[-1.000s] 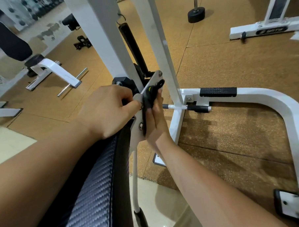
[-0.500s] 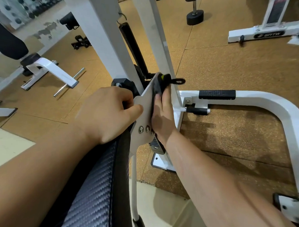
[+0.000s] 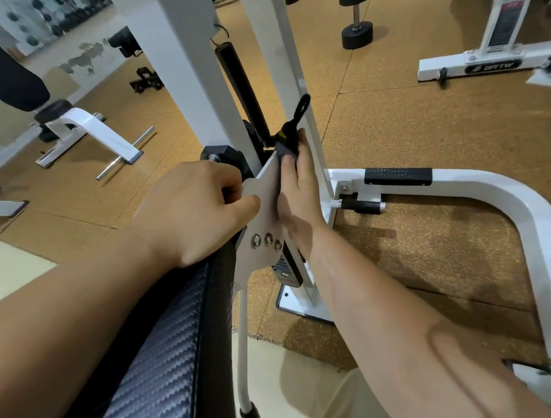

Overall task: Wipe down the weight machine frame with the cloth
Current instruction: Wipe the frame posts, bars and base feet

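Centre frame: right hand [image 3: 298,192], fingers flat, presses black cloth [image 3: 285,148] on grey plate [image 3: 264,209], left hand [image 3: 198,212] grips plate's edge; advise firm even strokes along plate, clear of spring [image 3: 242,90].

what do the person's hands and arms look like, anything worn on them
Both are bare: the left hand and right hand have no gloves, and no ring, watch or wristband shows on either. The left forearm and right forearm are uncovered as far as the view reaches, with no sleeve in sight.
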